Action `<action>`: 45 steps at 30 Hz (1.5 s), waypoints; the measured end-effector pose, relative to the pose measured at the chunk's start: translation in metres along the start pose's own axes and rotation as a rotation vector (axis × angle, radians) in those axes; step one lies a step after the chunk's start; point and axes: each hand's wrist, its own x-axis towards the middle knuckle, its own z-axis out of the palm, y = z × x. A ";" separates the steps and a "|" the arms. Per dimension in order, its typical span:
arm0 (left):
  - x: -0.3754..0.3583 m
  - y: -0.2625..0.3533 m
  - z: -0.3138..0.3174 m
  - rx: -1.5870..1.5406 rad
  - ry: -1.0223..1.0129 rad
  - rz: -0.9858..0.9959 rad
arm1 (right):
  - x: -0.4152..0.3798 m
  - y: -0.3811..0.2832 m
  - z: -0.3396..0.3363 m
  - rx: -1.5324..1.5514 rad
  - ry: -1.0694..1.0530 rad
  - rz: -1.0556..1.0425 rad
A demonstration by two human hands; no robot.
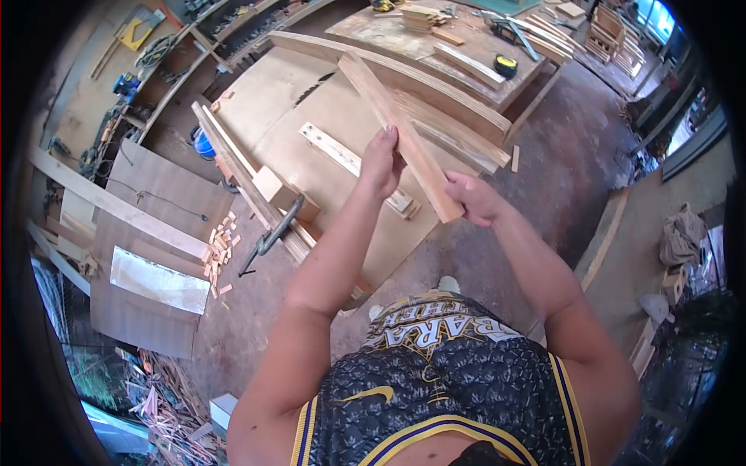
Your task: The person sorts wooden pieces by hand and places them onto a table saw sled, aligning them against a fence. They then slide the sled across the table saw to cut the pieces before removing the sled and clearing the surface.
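Note:
A long, flat wooden board point(400, 128) is held up in front of me at a slant, its far end up and to the left. My left hand point(382, 163) grips its left edge around the middle. Close to the near end, my right hand point(475, 199) is closed on the right edge. Below the board is a plywood-topped workbench point(272, 93). On it lies a narrow pale wood strip point(334, 147), partly hidden behind my left hand and forearm.
A clamp point(272, 233) sits on the bench's left side beside a wood block point(276, 190). Small offcuts point(221, 245) are heaped on the floor at left. Long planks point(404, 74) line the bench's far side. A tape measure point(505, 65) rests on another table behind.

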 end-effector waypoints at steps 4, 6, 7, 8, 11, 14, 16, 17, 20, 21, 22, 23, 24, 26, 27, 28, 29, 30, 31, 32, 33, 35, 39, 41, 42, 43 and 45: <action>-0.015 0.009 0.013 -0.223 -0.121 0.022 | -0.003 -0.001 0.018 -0.725 0.237 -0.098; -0.017 0.011 0.015 -0.267 -0.128 0.021 | 0.000 0.011 0.013 -0.851 0.305 -0.143; -0.019 0.011 0.016 -0.312 -0.141 0.010 | 0.001 0.017 0.012 -0.973 0.385 -0.187; -0.016 0.007 0.011 -0.283 -0.168 0.022 | 0.001 0.022 0.010 -0.973 0.378 -0.185; -0.018 0.005 0.006 -0.277 -0.180 0.038 | -0.003 0.027 0.016 -1.138 0.498 -0.314; -0.018 0.008 -0.002 -0.195 -0.118 0.017 | 0.004 0.032 0.015 -1.230 0.559 -0.383; -0.010 0.002 -0.013 0.098 0.083 0.062 | 0.021 0.029 0.011 -1.063 0.441 -0.332; -0.007 -0.003 -0.021 0.396 0.276 0.108 | 0.032 0.028 0.006 -1.059 0.439 -0.329; 0.005 -0.020 -0.071 1.312 0.395 0.253 | 0.082 0.035 -0.030 -1.074 0.379 -0.161; 0.003 -0.018 -0.076 1.313 0.381 0.255 | 0.102 0.052 -0.052 -1.164 0.343 -0.236; -0.001 -0.016 -0.081 1.529 0.367 0.141 | 0.113 0.057 -0.066 -1.255 0.304 -0.309; -0.006 -0.014 -0.086 1.742 0.350 0.021 | 0.118 0.054 -0.065 -1.256 0.314 -0.307; -0.012 -0.009 -0.090 1.797 0.287 -0.013 | 0.125 0.053 -0.058 -1.295 0.286 -0.186; -0.014 -0.011 -0.104 1.817 0.203 -0.053 | 0.139 0.060 -0.060 -1.400 0.312 -0.158; -0.014 -0.011 -0.109 1.835 0.131 -0.092 | 0.138 0.054 -0.065 -1.401 0.319 -0.153; -0.012 -0.011 -0.112 1.873 0.118 -0.116 | 0.138 0.046 -0.071 -1.532 0.487 -0.188; -0.010 -0.012 -0.115 1.873 0.115 -0.116 | 0.136 0.040 -0.076 -1.660 0.655 -0.225; -0.010 -0.012 -0.117 1.845 0.105 -0.116 | 0.129 0.037 -0.081 -1.936 0.824 -0.229; -0.011 -0.011 -0.116 1.817 0.096 -0.117 | 0.122 0.032 -0.100 -1.943 0.868 -0.134; -0.011 -0.011 -0.115 1.817 0.098 -0.118 | 0.117 0.028 -0.118 -1.947 0.910 -0.039; -0.012 -0.009 -0.112 1.827 0.096 -0.147 | 0.111 0.024 -0.119 -1.946 0.909 -0.039; -0.010 -0.007 -0.107 1.842 0.093 -0.170 | 0.100 0.015 -0.123 -1.993 0.890 0.065; -0.012 -0.010 -0.111 1.888 0.105 -0.168 | 0.091 -0.007 -0.106 -1.899 0.794 0.214; -0.008 -0.009 -0.109 1.886 0.110 -0.161 | 0.089 -0.009 -0.107 -1.859 0.799 0.117; -0.010 -0.008 -0.107 1.888 0.118 -0.168 | 0.088 -0.009 -0.106 -1.860 0.798 0.117; -0.011 -0.007 -0.105 1.891 0.126 -0.175 | 0.086 -0.009 -0.104 -1.846 0.788 0.113; -0.011 0.000 -0.097 1.913 0.122 -0.201 | 0.088 -0.009 -0.106 -1.832 0.783 0.108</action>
